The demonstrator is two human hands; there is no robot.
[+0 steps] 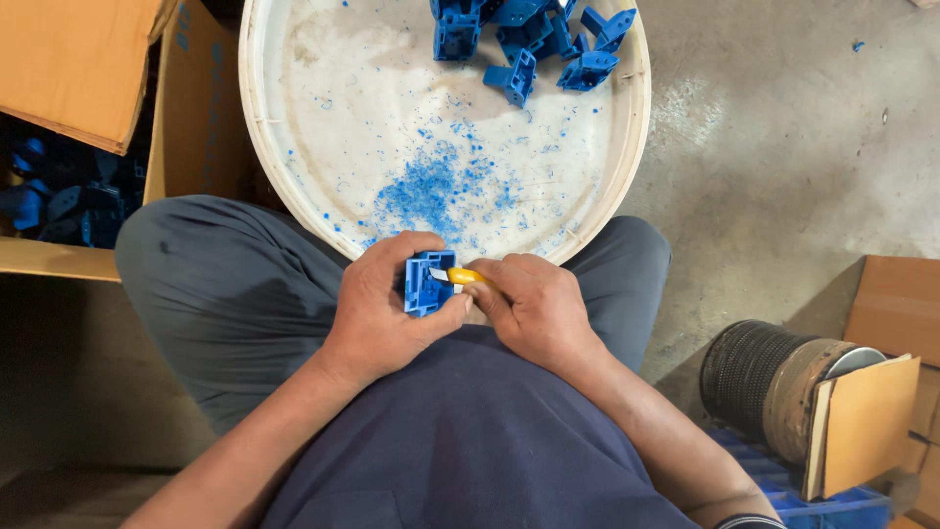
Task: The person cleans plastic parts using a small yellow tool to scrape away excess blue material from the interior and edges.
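My left hand (384, 302) grips a small blue plastic part (427, 284) just above my lap. My right hand (534, 304) holds a yellow-handled knife (460, 276) whose blade tip touches the right edge of that part. Both hands meet at the near rim of a large white round basin (294, 186). Blue shavings (428, 188) lie scattered on the basin's floor. A pile of similar blue parts (529, 44) rests at the basin's far side.
An open cardboard box (186, 118) at the left holds more blue parts (59, 201). A dark roll with a cardboard piece (783, 377) sits at the right, next to another carton (896, 304). Bare concrete floor (783, 147) lies to the right.
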